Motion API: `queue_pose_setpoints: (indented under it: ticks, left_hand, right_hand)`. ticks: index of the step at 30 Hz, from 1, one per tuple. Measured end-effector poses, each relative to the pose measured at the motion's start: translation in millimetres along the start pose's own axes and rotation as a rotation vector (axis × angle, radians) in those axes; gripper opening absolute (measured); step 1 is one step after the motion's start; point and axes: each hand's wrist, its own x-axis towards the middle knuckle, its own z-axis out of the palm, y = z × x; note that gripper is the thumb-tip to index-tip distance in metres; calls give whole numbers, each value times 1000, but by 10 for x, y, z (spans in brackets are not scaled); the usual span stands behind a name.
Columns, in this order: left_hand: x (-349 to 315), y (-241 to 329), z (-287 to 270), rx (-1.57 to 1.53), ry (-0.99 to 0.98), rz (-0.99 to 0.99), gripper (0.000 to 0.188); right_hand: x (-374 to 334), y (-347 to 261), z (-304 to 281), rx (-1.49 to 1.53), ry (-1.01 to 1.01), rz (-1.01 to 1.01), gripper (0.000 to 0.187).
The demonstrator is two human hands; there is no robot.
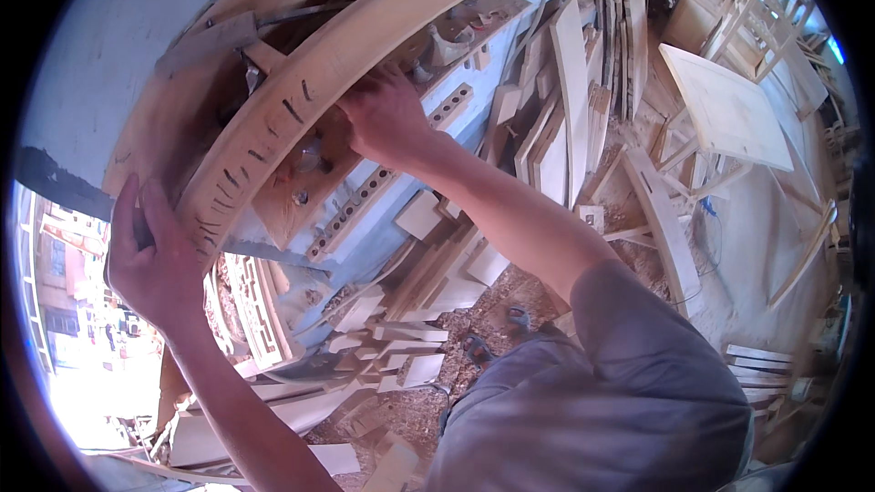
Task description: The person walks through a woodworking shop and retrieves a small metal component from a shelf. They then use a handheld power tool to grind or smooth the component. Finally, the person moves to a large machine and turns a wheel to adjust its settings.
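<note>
A pale wooden board (301, 96) with several short dark slots crosses the upper left and looks curved in this view. My left hand (159, 255) is at its lower end, fingers stretched upward and apart, seemingly resting against the wood. Past the board's far edge, my right hand (390, 117) reaches in over a brown wooden shelf (305, 187). Its fingertips are hidden behind the board, so what they touch does not show. Small metal and clear items lie on the shelf around that hand.
Below the shelf runs a wooden strip with round holes (365, 191). Boards (570, 82) lean on the wall, and offcuts (401, 346) lie piled beneath. A pale panel (729, 105) and chair-like frames (756, 9) stand at right. Shavings cover the floor near my feet.
</note>
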Motion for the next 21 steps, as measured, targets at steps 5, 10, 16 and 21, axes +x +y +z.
queue_pose_setpoints:
  ticks: [5,10,16,21]
  left_hand:
    - [-13,-23,73,-72,54,48,26]
    - [-13,-1,87,-34,60,63,26]
    - [40,-135,29,63,74,132,26]
    - [-40,26,85,-4,63,-3,29]
  right_hand:
    - [65,0,-1,-22,-133,-31,43]
    - [60,79,20,17,-136,-80,41]
    - [175,31,181,-5,-85,-57,28]
    - [-184,-57,-269,190,-29,53,20]
